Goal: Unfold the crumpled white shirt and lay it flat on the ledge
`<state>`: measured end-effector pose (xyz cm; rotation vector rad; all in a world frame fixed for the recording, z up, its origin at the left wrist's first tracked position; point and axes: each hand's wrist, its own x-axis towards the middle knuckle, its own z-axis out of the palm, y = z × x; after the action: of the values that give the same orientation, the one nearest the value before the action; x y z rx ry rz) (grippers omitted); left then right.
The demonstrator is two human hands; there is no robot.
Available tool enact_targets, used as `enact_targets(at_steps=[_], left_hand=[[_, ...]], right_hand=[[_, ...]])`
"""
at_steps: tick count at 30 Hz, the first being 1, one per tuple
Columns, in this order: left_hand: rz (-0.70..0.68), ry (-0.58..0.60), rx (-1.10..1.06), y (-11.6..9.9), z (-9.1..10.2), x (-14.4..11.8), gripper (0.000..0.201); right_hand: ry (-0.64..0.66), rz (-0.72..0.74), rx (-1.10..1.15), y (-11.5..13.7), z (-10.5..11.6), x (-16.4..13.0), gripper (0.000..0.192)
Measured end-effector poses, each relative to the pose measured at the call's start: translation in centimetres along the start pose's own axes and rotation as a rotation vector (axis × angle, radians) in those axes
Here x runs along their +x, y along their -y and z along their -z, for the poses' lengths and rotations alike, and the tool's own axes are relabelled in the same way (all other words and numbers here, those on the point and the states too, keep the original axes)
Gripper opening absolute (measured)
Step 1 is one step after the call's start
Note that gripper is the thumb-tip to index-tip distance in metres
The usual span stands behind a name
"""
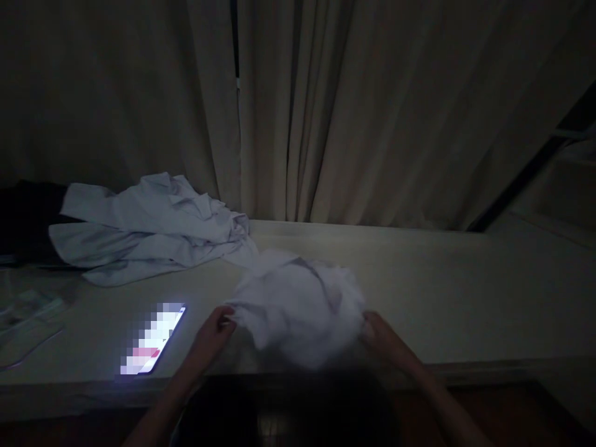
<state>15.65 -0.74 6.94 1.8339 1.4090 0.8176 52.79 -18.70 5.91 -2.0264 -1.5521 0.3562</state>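
Observation:
A crumpled white cloth garment (298,310), blurred by motion, is stretched between my two hands over the front part of the pale table (428,292). My left hand (218,326) pinches its left edge. At the opposite edge, my right hand (372,329) is closed on the fabric, though its fingertips are partly hidden and smeared. Which kind of garment it is I cannot make out. A darker strip shows across its upper part.
More white clothing (153,230) lies heaped at the back left, against dark fabric (28,217). A lit phone (156,338) rests left of my left hand. A thin cable (35,354) lies at the far left. Beige curtains (395,112) hang behind the table.

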Motion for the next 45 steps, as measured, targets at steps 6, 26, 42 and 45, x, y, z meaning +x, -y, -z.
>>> enact_targets(at_steps=[6, 26, 42, 45], left_hand=[[0.225, 0.269, 0.163, 7.3, -1.8, -3.1, 0.040], [0.171, 0.411, 0.735, 5.6, -5.6, -5.1, 0.055], [0.311, 0.587, 0.227, 4.7, -10.6, -10.5, 0.033], [0.307, 0.598, 0.195, 4.1, -12.1, -10.0, 0.030]], right_hand=[[0.260, -0.058, -0.156, -4.1, -5.1, -5.0, 0.038], [0.405, -0.192, -0.252, -0.1, -5.5, -5.1, 0.029], [0.352, -0.191, -0.502, -0.7, -8.0, 0.0, 0.034], [0.360, -0.221, -0.468, -1.2, -7.3, -2.4, 0.040]])
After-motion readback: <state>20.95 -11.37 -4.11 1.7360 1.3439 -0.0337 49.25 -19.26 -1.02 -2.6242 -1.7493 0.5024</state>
